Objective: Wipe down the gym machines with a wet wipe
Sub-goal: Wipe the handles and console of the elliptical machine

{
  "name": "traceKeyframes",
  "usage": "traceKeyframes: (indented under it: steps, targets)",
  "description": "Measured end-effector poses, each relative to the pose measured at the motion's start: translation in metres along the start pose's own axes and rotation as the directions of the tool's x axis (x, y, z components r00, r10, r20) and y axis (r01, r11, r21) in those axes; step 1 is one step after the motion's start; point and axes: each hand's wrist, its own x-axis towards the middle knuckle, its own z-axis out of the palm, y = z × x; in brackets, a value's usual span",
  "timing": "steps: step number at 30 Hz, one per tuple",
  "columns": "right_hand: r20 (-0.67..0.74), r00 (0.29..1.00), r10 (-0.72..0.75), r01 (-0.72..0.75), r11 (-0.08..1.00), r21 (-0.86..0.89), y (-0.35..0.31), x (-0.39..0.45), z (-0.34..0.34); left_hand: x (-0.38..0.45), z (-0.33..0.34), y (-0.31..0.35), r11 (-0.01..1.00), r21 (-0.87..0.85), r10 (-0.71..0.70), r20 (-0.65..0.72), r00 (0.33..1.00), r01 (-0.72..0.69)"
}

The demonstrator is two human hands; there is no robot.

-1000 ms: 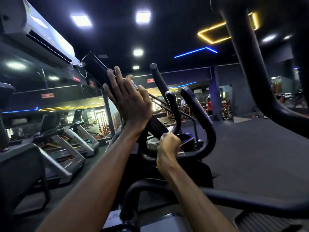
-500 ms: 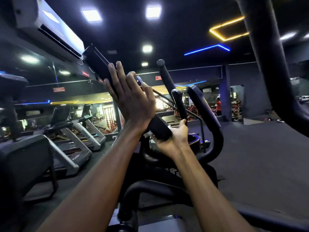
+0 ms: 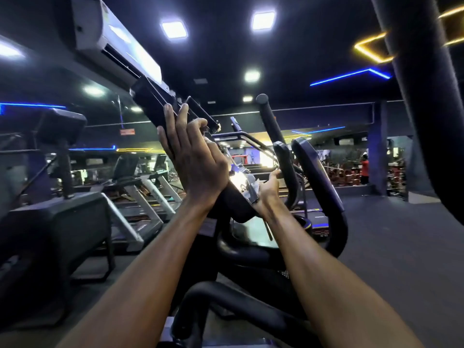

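Far left, a row of treadmills [image 3: 140, 197] is standing along a mirrored wall, with a white air conditioner [image 3: 113, 38] hanging high above them. Moving toward the middle, the left hand [image 3: 193, 162] is lying against the back of a dark tilted console panel [image 3: 160, 106] on the exercise machine, its fingers reaching straight up the panel and bracing it; they are stretched out rather than curled. Just to the right, and lower, the right hand [image 3: 268, 189] is pressing a crumpled pale wet wipe [image 3: 247, 188] against the lower face of that same panel, with the thumb and fingers pinching the wipe from beneath. The wipe is sitting between the two hands, catching a bright glare. Below them a cup holder tray [image 3: 251, 232] is showing on the machine's body. Further right, two upright black handlebars [image 3: 270, 119] are rising beside a curved dark side console [image 3: 316, 172]. At the far right a thick black arm of the machine [image 3: 426, 96] is sweeping down across the view, with yellow and blue ceiling strip lights glowing behind it
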Motion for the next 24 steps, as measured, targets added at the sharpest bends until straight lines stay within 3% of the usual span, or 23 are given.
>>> traceKeyframes:
  steps: [4,6,9,11,16,21,24]
  targets:
    - [0.059,0.998,-0.003,0.010,0.993,-0.115,-0.022,-0.015,0.010,-0.001,0.002,0.000,1.000,-0.014,0.004,-0.016,1.000,-0.004]
    - [0.096,0.995,-0.026,0.050,0.965,-0.256,-0.022,-0.042,0.007,-0.002,0.002,0.000,1.000,-0.016,0.004,-0.018,1.000,-0.005]
    - [0.058,0.978,-0.199,0.194,0.779,-0.596,-0.026,-0.076,0.005,-0.002,0.001,0.000,1.000,-0.007,0.012,-0.004,1.000,-0.012]
    - [0.104,0.928,-0.359,0.326,0.641,-0.696,-0.032,-0.103,0.007,-0.002,0.000,-0.001,1.000,-0.016,0.007,0.008,1.000,-0.006]
    - [0.303,0.786,-0.539,0.561,0.414,-0.717,-0.041,-0.161,0.013,-0.003,-0.002,0.002,0.999,0.044,0.001,0.031,1.000,-0.003]
    - [0.441,0.778,-0.448,0.602,0.332,-0.726,-0.024,-0.177,0.013,-0.001,-0.007,0.005,0.991,0.132,0.012,0.068,0.998,-0.021]
    - [0.516,0.766,-0.383,0.639,0.373,-0.672,-0.024,-0.186,0.020,0.000,-0.008,0.005,0.987,0.156,0.030,0.079,0.996,-0.042]
